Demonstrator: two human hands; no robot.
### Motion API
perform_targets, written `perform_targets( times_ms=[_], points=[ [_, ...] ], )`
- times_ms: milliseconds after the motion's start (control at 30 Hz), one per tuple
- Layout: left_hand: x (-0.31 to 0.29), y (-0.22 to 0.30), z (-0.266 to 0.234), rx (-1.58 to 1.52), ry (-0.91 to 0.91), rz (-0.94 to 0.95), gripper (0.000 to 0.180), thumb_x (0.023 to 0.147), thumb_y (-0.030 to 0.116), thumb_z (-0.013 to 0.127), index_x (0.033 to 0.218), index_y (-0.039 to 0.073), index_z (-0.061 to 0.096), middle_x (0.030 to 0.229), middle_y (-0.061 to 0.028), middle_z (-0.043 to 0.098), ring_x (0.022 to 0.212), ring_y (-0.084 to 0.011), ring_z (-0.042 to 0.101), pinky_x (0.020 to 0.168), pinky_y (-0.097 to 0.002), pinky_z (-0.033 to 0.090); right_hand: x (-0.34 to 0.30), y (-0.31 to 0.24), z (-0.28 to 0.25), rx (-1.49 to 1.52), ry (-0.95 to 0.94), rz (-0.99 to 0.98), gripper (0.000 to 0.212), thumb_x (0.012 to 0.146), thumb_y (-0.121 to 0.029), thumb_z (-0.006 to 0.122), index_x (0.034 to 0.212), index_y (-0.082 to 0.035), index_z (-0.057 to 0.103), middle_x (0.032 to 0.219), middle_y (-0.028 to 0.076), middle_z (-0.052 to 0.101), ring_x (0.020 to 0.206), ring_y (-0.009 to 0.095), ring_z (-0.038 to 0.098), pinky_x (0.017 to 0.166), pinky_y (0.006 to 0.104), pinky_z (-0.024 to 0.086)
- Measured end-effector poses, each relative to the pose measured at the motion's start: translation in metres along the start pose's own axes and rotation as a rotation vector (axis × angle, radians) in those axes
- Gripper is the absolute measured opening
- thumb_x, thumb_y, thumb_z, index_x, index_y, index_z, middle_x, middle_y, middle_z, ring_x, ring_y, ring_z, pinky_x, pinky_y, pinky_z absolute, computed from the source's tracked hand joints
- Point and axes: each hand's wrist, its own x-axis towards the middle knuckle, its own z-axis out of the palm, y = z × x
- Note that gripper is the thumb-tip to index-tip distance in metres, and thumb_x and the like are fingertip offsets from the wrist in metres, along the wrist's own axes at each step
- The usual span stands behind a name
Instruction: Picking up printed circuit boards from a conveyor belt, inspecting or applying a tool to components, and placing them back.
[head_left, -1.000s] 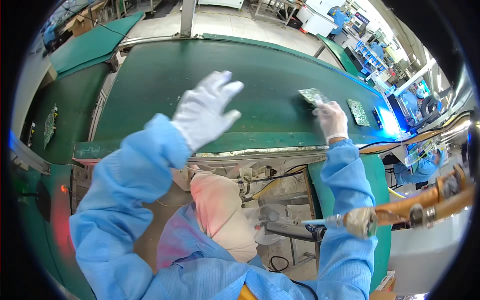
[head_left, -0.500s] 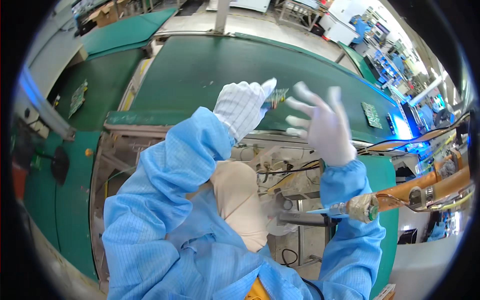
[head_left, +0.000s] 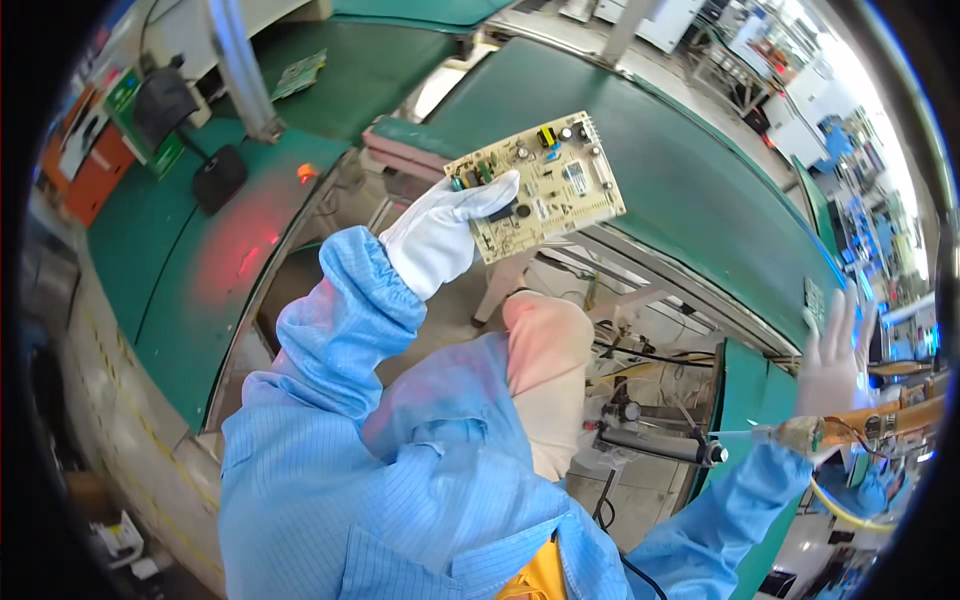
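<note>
A pale tan circuit board [head_left: 560,185] with many small components on its upper face is held tilted over the edge of the green conveyor belt [head_left: 690,170]. My left hand [head_left: 440,232], in a white glove, grips its lower left edge, thumb on top and the other fingers hidden beneath. Far to the right, my right hand [head_left: 832,360] is also white-gloved. Its fingers are spread and it holds nothing. In front of its wrist hangs a copper-coloured pipe with a pale blue nozzle [head_left: 800,435].
Another circuit board [head_left: 300,75] lies on the belt section at the far left, and a further board [head_left: 813,300] near my right fingers. A black stand-mounted device [head_left: 165,105] stands on the green side table [head_left: 140,290], where red light falls. A metal cylinder [head_left: 650,443] sits below the belt.
My view has turned left. The circuit board has come up off the belt in my left hand, now nearer and facing me. My right hand has moved away to the right, fingers still spread.
</note>
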Motion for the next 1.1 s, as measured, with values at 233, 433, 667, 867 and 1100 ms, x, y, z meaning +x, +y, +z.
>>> perform_targets(
  times_ms=[233,433,667,867,1100],
  points=[
    [-0.083,0.03,-0.037,0.079,0.207,0.081,0.04,0.096,0.014,0.063,0.131,-0.002,0.052,0.121,-0.01,0.064,0.108,-0.0173,0.065,0.095,-0.0305,0.055,-0.029,0.002,0.012,0.151,-0.274,-0.048,0.109,0.084,-0.059,0.064,0.157,-0.005,0.004,0.162,0.023,0.003,0.147,0.04,0.02,0.12,0.0553,0.019],
    [-0.143,0.074,-0.043,0.209,0.361,0.182,0.042,0.094,0.016,0.066,0.13,-0.001,0.053,0.121,-0.0114,0.065,0.108,-0.0196,0.066,0.095,-0.032,0.055,-0.027,0.022,0.034,-0.112,-0.26,-0.107,0.086,0.097,-0.059,0.047,0.157,-0.007,0.014,0.158,0.02,0.028,0.09,0.01,0.056,0.072,0.0209,0.047],
    [-0.193,0.112,-0.061,0.116,0.469,0.365,0.043,0.095,0.015,0.063,0.132,-0.003,0.052,0.127,-0.0158,0.062,0.114,-0.027,0.063,0.101,-0.038,0.051,-0.029,0.044,0.098,-0.424,0.28,-0.199,0.064,0.104,-0.047,0.038,0.156,-0.012,0.024,0.146,0.014,0.046,0.07,0.003,0.048,0.057,0.0163,0.037],
    [-0.201,0.13,-0.096,-0.08,0.566,0.45,0.039,0.098,0.013,0.057,0.133,-0.003,0.051,0.131,-0.0215,0.058,0.117,-0.0328,0.062,0.105,-0.045,0.049,-0.025,0.053,0.104,-0.468,0.24,-0.192,0.061,0.104,-0.042,0.038,0.155,-0.011,0.026,0.134,0.011,0.056,0.065,0.002,0.049,0.047,0.014,0.034],
    [-0.205,0.135,-0.102,-0.118,0.566,0.497,0.039,0.097,0.012,0.057,0.134,-0.001,0.051,0.132,-0.0216,0.058,0.118,-0.033,0.061,0.105,-0.0481,0.049,-0.019,0.053,0.08,-0.454,0.228,-0.182,0.059,0.104,-0.045,0.037,0.152,-0.012,0.034,0.12,0.008,0.063,0.063,0.001,0.049,0.043,0.014,0.033]
  ],
)
